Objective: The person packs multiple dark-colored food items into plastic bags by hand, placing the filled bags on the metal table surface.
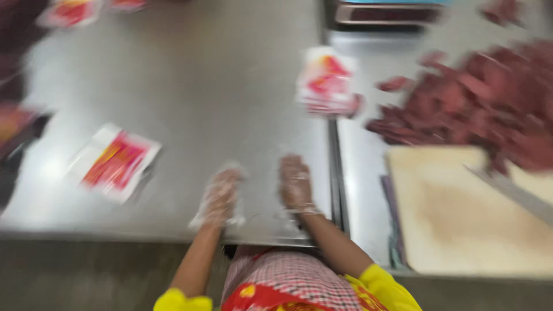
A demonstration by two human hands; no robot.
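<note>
A smooth, dull-shining steel table (219, 86) is seen from above, everything softened by motion blur, and all places are told from it. At its far left edge a dark sleeve (14, 69) of another person is glimpsed. On the table's left part a flat rectangular pouch (115, 163), white-edged with a red and yellow print, is laid slantwise. At the near edge, toward the middle, the left hand (220, 197) is held in a thin, crinkled clear plastic glove, its fingers seemingly curled inward with nothing seen inside; the blur keeps that from being certain. Just beside it the right hand (296, 183), gloved alike, is laid flat with fingers together, palm down on bare steel, nothing gripped. Farther back, at the table's right edge, a second glossy pouch (327, 80) is seen. Beyond the seam, a pale, matte cutting board (461, 219) is set, with a heap of dark red, ragged meat strips (484, 98) behind it.
</note>
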